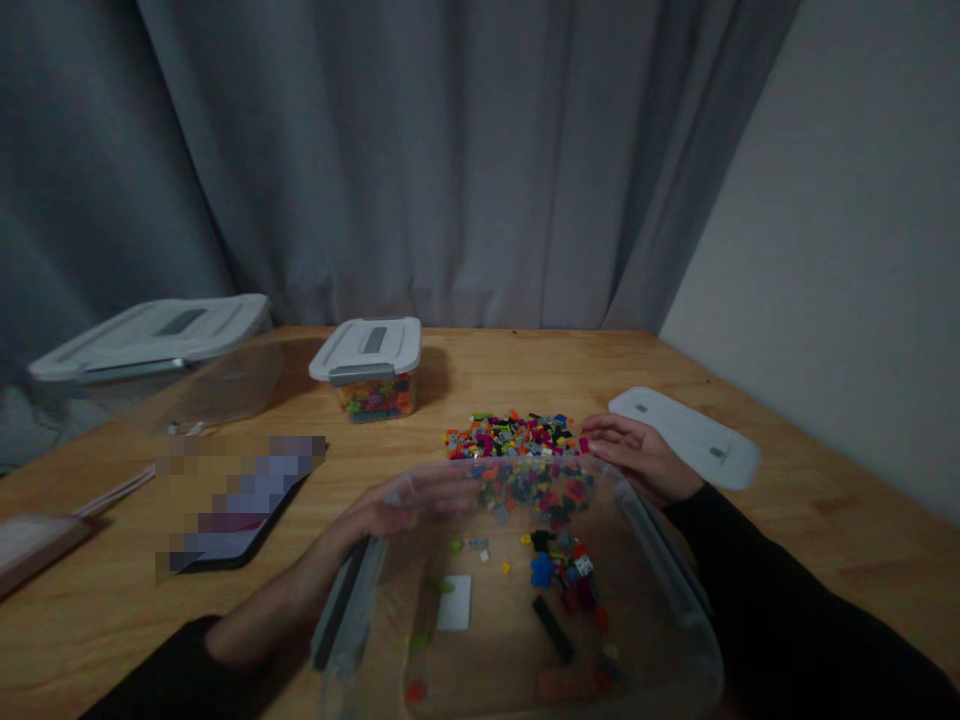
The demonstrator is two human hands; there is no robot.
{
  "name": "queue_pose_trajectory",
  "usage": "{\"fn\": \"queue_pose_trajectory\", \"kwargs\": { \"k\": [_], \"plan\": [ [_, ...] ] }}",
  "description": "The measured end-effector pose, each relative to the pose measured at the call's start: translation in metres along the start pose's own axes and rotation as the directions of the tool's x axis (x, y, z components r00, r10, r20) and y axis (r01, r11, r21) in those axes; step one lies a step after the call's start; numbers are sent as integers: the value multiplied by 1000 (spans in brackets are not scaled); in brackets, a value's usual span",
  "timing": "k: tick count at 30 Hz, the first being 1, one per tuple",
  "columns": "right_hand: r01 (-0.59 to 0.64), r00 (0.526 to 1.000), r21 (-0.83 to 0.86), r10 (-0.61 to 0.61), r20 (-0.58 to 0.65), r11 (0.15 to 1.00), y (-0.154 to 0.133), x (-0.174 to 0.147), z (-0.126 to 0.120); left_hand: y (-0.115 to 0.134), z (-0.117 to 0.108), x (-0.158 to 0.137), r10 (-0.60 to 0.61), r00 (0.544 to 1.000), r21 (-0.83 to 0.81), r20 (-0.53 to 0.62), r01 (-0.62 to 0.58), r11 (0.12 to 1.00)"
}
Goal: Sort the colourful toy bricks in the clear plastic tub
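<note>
A clear plastic bin (660, 560) sits in front of me on the wooden table (810, 500), with several small coloured bricks scattered on its floor. My left hand (409, 503) grips the bin's far left rim. On the far right rim rests my right hand (637, 455), fingers curled over the edge. Just beyond the bin lies a pile of coloured bricks (514, 435) on the table, next to my right fingertips.
A white lid (686, 435) lies right of the pile. A small lidded box of bricks (371, 368) stands further back. At the far left is a large lidded clear bin (161, 350). A dark tablet-like object (232, 500) and a flat board (37, 540) lie on the left.
</note>
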State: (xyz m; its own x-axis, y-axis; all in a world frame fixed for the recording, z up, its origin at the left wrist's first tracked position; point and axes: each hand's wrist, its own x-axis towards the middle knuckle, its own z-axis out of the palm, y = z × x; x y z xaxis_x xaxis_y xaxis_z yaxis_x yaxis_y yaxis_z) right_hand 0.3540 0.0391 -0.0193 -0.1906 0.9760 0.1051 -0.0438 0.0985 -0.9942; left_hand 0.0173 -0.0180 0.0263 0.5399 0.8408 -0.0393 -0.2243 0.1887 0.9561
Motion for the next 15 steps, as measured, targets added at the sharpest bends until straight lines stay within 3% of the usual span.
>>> {"fn": "queue_pose_trajectory", "kwargs": {
  "k": [15],
  "plan": [
    [5, 990, 98, -18, 137, 995, -5, -6, 3, 0, 1, 1, 10, 999, 61, -34, -8, 998]
  ]
}}
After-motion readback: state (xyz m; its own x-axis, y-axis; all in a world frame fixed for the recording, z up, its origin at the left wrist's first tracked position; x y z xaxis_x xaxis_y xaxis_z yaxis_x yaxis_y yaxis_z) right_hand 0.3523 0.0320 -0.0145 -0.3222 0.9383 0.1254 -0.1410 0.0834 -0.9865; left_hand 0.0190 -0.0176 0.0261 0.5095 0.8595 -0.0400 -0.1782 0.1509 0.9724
